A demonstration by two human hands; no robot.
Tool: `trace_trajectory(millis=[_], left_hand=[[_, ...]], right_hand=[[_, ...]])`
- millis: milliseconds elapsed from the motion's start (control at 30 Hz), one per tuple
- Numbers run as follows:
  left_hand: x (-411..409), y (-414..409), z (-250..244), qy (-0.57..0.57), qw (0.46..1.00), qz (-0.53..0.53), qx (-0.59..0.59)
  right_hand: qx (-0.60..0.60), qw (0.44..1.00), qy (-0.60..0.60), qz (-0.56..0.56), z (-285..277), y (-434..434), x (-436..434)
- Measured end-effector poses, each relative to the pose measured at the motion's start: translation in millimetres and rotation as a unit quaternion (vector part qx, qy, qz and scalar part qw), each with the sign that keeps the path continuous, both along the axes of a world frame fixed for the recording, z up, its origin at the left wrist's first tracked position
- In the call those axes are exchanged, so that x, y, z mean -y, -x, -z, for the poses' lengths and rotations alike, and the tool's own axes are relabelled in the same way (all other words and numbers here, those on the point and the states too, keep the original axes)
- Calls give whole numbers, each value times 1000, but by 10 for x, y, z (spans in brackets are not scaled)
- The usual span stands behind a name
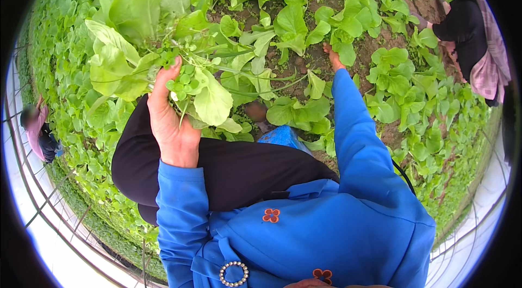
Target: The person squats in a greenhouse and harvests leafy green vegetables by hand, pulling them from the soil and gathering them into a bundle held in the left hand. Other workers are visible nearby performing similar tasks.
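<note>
My left hand [169,116] is raised above my bent knee and closed around a loose bunch of leafy greens [212,98]. Broad pale leaves, small round-leaved weeds and long thin stems stick out of the bunch. My right hand [335,58] reaches down to the soil, at the base of a growing leafy green plant [346,25]. A leaf covers part of that hand, so whether its fingers grip the stem is hidden. Between the two hands, more leafy plants [291,29] stand rooted in brown soil [281,59].
A blue block-like object [281,137] lies by my dark-trousered leg [244,157]. At the right, a person [465,31] bends over the bed; another person [36,131] is far left. Dense greens [73,63] spread on both sides, with a metal-framed greenhouse wall [45,206] beyond.
</note>
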State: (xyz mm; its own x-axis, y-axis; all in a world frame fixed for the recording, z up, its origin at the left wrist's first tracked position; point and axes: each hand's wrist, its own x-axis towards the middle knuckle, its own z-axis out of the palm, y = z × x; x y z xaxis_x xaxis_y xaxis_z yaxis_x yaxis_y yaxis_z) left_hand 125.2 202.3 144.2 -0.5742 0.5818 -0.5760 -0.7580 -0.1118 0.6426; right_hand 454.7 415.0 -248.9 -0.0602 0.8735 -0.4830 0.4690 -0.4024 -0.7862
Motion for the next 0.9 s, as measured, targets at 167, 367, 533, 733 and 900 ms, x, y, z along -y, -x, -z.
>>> trace_trajectory(millis=[167, 367, 533, 733, 900], left_hand=[[18, -50, -50, -1, 1000, 5, -18], [-50, -72, -36, 7, 1000, 11, -9], [-15, -36, -19, 20, 1000, -6, -21], [-4, -34, -13, 15, 1000, 0, -17], [-73, -90, -69, 25, 1000, 11, -16]], right_hand=[[-111, 991, 41, -53, -473, 89, 143], [170, 966, -123, -154, -400, 481, 293], [168, 952, -232, -108, -374, 684, 414], [55, 988, -6, -143, -488, 526, 274], [154, 936, -293, -120, -579, 758, 275]])
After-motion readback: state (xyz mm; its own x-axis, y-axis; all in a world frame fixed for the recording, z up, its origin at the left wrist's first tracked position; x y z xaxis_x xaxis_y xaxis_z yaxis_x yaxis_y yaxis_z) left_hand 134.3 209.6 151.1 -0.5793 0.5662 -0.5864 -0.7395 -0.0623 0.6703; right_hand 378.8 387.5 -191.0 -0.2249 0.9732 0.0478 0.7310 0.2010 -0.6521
